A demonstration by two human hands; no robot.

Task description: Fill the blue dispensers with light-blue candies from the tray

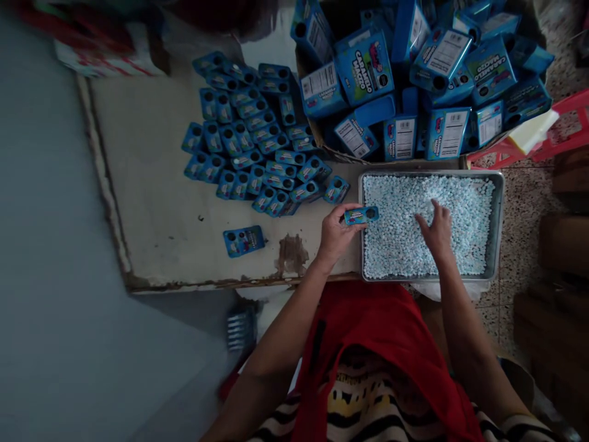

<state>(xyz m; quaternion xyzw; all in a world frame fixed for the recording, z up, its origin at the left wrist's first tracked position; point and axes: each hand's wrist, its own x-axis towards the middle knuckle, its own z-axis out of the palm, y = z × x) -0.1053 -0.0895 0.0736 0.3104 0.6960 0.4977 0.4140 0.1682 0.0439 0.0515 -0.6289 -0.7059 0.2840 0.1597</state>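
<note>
My left hand (335, 232) is closed round a small blue box (361, 215) with a round dark hole at one end, held at the left rim of a metal tray (497, 245). Small pale blue and white candies (396, 245) fill the tray. Over them is my right hand (437, 230), thumb and forefinger apart, touching or just above the candies. Nothing can be seen between its fingers. Several small blue boxes (243, 135) stand close together on the table to the left of the tray. One blue packet (243, 240) lies apart near the front edge.
Behind the tray, a cardboard carton (386, 164) is heaped with larger blue boxes (365, 67). The worn table (151, 184) ends at a chipped front edge. A red plastic frame (568, 132) is at the right, and a white and red box (115, 55) sits at the back left.
</note>
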